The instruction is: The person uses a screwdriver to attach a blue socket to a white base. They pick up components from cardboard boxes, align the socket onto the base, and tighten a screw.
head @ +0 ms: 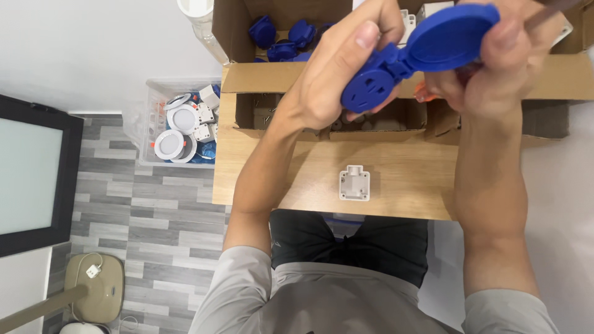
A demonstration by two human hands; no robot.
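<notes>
Above wooden table [297,179], both hands pinching blue hinged socket cover [408,62], white part [354,183] below, perhaps screws in cardboard box [266,77]

Two hands, the left [337,80] and the right [495,62], share one blue hinged-lid socket cover [411,59]. One small white plastic base [354,183] lies on the surface [297,179], just nearer the person than the cover. Beyond the cover, an open cardboard box [232,31] shows at least four more blue parts [281,37]. Left of the box, one clear bin [148,124] holds about three round white lamps [179,120].
</notes>
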